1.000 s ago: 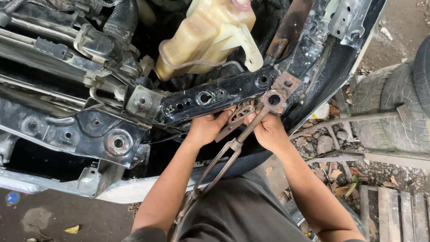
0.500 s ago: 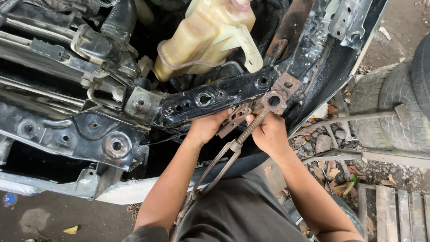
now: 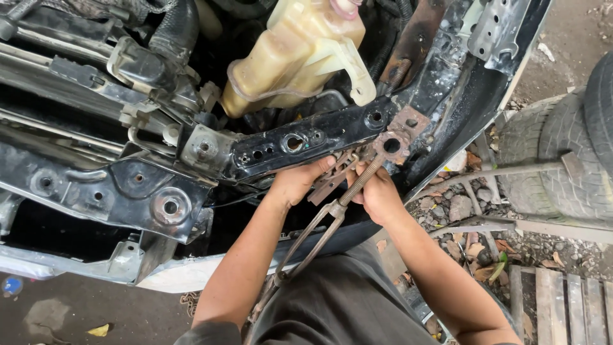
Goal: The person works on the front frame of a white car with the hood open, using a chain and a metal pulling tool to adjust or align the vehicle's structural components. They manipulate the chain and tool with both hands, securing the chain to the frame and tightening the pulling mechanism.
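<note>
Under the stripped car front, over gravel, my right hand (image 3: 380, 195) was curled around the threaded rod (image 3: 363, 181), its long axis slanting up toward the rusty bracket (image 3: 394, 140), while my left hand (image 3: 297, 182) pinched the rusty plate (image 3: 332, 179) beside it.

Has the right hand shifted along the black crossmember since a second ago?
No. The right hand stays just below the rusty bracket at the end of the black crossmember, gripping the threaded rod as before.
</note>
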